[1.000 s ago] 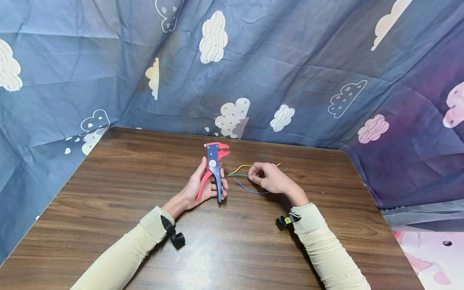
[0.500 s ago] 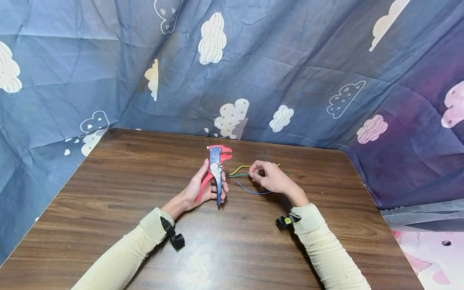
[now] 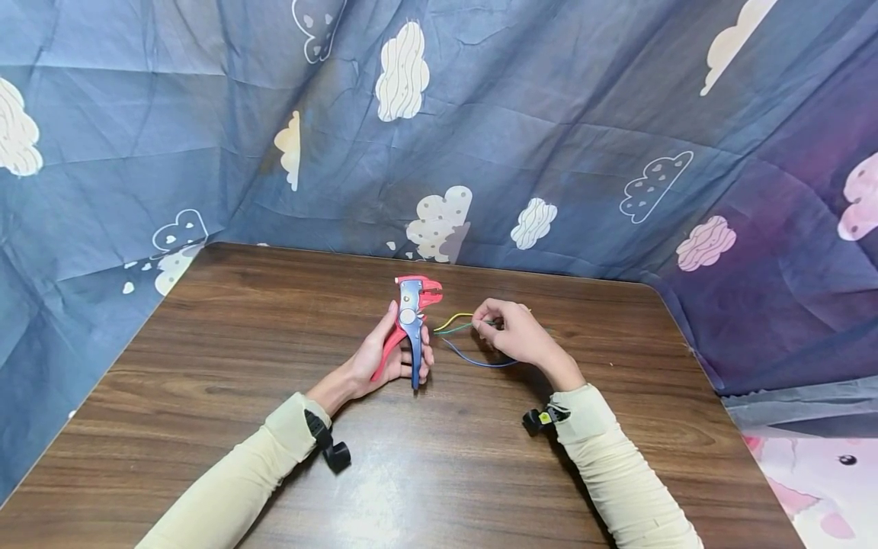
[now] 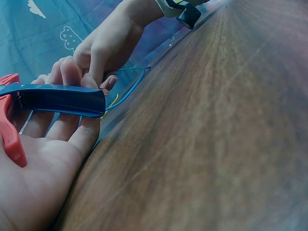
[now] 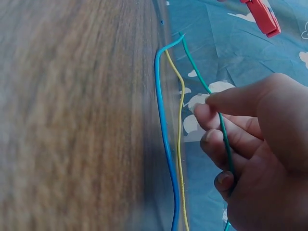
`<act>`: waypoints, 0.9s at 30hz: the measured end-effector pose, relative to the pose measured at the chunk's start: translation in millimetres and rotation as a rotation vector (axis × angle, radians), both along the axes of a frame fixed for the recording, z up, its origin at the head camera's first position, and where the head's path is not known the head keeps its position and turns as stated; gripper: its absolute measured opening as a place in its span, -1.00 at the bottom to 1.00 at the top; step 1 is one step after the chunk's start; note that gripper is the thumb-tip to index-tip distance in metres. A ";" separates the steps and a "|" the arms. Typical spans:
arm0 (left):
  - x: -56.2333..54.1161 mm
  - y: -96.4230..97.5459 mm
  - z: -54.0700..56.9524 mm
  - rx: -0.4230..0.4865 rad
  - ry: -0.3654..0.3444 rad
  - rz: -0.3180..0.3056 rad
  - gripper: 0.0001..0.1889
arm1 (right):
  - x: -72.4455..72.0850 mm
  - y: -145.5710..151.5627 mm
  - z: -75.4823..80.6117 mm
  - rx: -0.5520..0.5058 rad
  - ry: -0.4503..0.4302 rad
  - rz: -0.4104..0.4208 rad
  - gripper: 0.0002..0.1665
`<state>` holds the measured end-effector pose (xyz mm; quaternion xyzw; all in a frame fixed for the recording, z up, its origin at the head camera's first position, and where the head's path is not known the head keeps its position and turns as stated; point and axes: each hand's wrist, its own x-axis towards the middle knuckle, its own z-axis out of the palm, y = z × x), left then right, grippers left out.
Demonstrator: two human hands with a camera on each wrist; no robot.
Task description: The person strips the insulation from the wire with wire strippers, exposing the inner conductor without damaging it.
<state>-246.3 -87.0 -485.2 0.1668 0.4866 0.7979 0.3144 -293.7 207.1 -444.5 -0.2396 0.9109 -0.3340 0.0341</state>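
A wire stripper (image 3: 408, 315) with red and blue handles lies in my left hand (image 3: 366, 360). The thumb rests along one side of it and the fingers wrap behind the blue handle (image 4: 62, 100). Its red jaws face right, toward the wires. To the right, my right hand (image 3: 517, 334) pinches a green wire (image 5: 188, 57) between thumb and index finger; the wire runs on across the palm, raised off the table. A yellow wire (image 3: 453, 317) and a blue wire (image 3: 476, 361) lie beside and under that hand, which hides part of both in the head view.
The wooden table (image 3: 411, 473) has its far edge near a hanging blue cloud-print cloth (image 3: 329, 175). Another printed cloth (image 3: 823, 488) hangs at the right side. Each wrist carries a black strap-on camera, such as the left one (image 3: 336, 456).
The wire stripper has shifted slightly right and toward me, tilting a little in the left hand. The right hand has risen slightly with the green wire.
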 end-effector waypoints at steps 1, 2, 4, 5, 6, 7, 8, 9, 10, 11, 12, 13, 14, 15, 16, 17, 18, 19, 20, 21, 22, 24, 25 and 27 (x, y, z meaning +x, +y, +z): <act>0.0 0.0 0.1 -0.001 0.000 -0.001 -0.12 | -0.5 0.0 -0.2 -0.003 0.006 -0.007 -0.93; -0.1 0.0 0.1 -0.002 0.000 -0.001 -0.12 | -0.6 -0.2 0.2 -0.008 0.010 -0.017 -0.94; -0.4 0.1 -0.1 -0.001 0.000 -0.002 -0.12 | -1.7 -0.1 0.0 -0.020 0.019 -0.030 -0.93; -0.5 0.0 -0.1 0.001 0.001 -0.002 -0.12 | -2.2 -0.1 0.1 -0.027 0.026 -0.034 -0.93; -0.6 0.0 -0.3 0.001 0.002 -0.003 -0.13 | -2.6 -0.1 0.1 -0.034 0.035 -0.037 -0.93; -0.6 -0.1 -0.4 0.001 0.004 -0.004 -0.13 | -3.0 -0.1 0.1 -0.040 0.045 -0.040 -0.93; -0.7 -0.1 -0.5 0.003 0.005 -0.005 -0.13 | -3.3 -0.2 0.4 -0.046 0.059 -0.043 -0.93; -0.7 -0.1 -0.6 0.003 0.007 -0.007 -0.13 | -3.7 -0.2 0.4 -0.051 0.073 -0.045 -0.93; -0.6 -0.2 -0.6 0.005 0.007 -0.008 -0.13 | -4.1 -0.2 0.5 -0.056 0.087 -0.049 -0.93; -0.5 -0.3 -0.6 0.006 0.007 -0.009 -0.12 | -4.2 -0.4 0.8 -0.064 0.099 -0.053 -0.93; -0.5 -0.3 -0.6 0.007 0.007 -0.010 -0.12 | -4.3 -0.4 0.9 -0.069 0.110 -0.059 -0.93; -0.4 -0.3 -0.4 0.010 0.006 -0.009 -0.11 | -4.3 -0.7 1.1 -0.075 0.118 -0.063 -0.93; -0.4 -0.4 -0.2 0.012 0.005 -0.009 -0.11 | -4.3 -0.8 1.3 -0.080 0.123 -0.067 -0.93; -0.3 -0.4 -0.1 0.012 0.004 -0.009 -0.11 | -4.2 -1.0 1.5 -0.085 0.123 -0.070 -0.93; -0.2 -0.3 0.1 0.012 0.002 -0.008 -0.11 | -3.8 -1.3 1.8 -0.089 0.124 -0.073 -0.93; -0.2 -0.2 0.3 0.012 0.000 -0.007 -0.11 | -3.5 -1.6 2.1 -0.092 0.121 -0.075 -0.93; -0.2 -0.2 0.4 0.011 -0.001 -0.006 -0.12 | -3.3 -1.7 2.2 -0.092 0.120 -0.077 -0.93; -0.2 -0.2 0.5 0.010 -0.002 -0.006 -0.13 | -3.2 -1.8 2.3 -0.093 0.120 -0.078 -0.92; -0.2 -0.3 0.6 0.009 -0.003 -0.006 -0.13 | -3.1 -1.8 2.3 -0.094 0.120 -0.079 -0.92; -0.2 -0.4 0.6 0.007 -0.004 -0.007 -0.14 | -2.9 -2.0 2.4 -0.096 0.121 -0.081 -0.92; -0.1 -0.4 0.6 0.006 -0.003 -0.008 -0.14 | -2.7 -2.1 2.5 -0.100 0.122 -0.081 -0.92; -0.1 -0.5 0.8 0.005 -0.004 -0.010 -0.16 | -2.6 -2.2 2.7 -0.108 0.129 -0.085 -0.92; 0.0 -0.5 0.9 0.005 -0.005 -0.011 -0.16 | -2.3 -2.3 3.2 -0.114 0.134 -0.088 -0.92; 0.3 -0.4 1.5 0.001 -0.004 -0.011 -0.16 | -2.1 -2.6 4.7 -0.126 0.146 -0.094 -0.89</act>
